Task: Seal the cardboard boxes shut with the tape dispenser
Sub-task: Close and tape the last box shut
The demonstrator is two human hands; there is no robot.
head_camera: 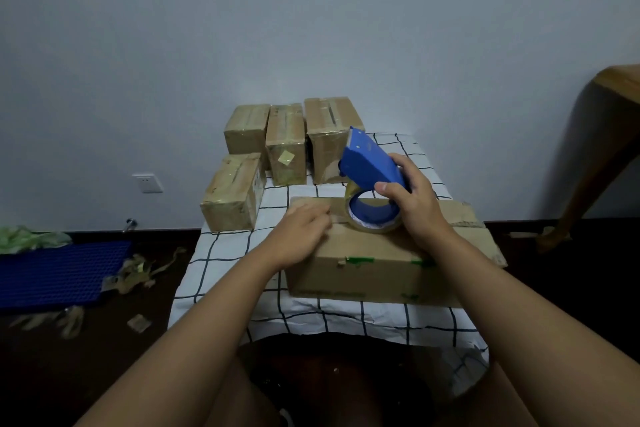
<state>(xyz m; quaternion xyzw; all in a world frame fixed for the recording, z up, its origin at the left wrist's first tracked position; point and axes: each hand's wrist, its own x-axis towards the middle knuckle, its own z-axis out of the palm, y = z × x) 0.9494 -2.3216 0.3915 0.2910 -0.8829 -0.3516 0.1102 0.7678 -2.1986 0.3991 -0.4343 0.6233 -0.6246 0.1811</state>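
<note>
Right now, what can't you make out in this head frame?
- Head view: seam of the near box, covered by the left hand, right hand and tape dispenser.
- Whether any tape is stuck down yet: blurred, hidden by the left hand.
- Far sides of the four back boxes: face away.
- Print on the near box: too small.

Both forearms are stretched fwd, bare. Left hand (300,231) is laid flat, palm down, fingers (320,215) extended. Right hand (414,204) is curled tight w/ thumb wrapped in front.
</note>
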